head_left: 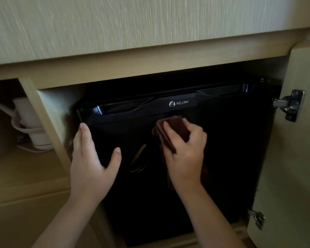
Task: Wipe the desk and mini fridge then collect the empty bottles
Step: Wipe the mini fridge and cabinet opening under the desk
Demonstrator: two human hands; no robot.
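A black mini fridge [231, 144] with a white logo on its top band sits inside a wooden cabinet under the desk top [132, 24]. My right hand [184, 151] presses a folded dark brown cloth [170, 129] against the upper middle of the fridge door. My left hand [91, 161] lies flat on the door's left side, fingers spread, fingertips at the left edge. No bottles are in view.
The cabinet door [297, 158] stands open at the right, with metal hinges [292, 104] at top and bottom. In the left compartment a white kettle [32, 126] with a coiled cord stands on a shelf. A wooden divider [43, 122] separates the two compartments.
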